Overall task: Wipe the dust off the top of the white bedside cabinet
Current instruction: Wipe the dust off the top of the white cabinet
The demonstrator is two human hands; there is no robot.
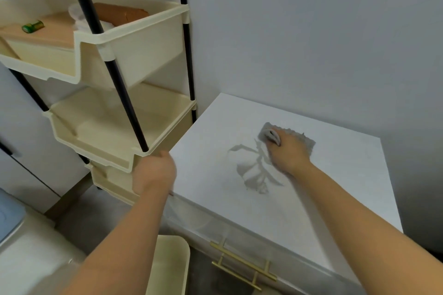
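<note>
The white bedside cabinet (215, 151) stands low against the wall, its flat top facing me. A grey cloth (306, 141) lies flat on the far middle of that top, and my right hand (288, 151) presses down on it with the fingers curled over its left part. My left hand (154, 172) is closed at the cabinet's left edge, right beside the cream shelf rack; what it grips is hidden under the hand. Shadows of my hand and arm fall on the top.
A cream shelf rack (134, 38) with black poles stands close to the cabinet's left side. A green can (33, 26) lies on its top tray. Gold handles (242, 263) sit on the drawer front. A cream bin (171, 263) is on the floor below.
</note>
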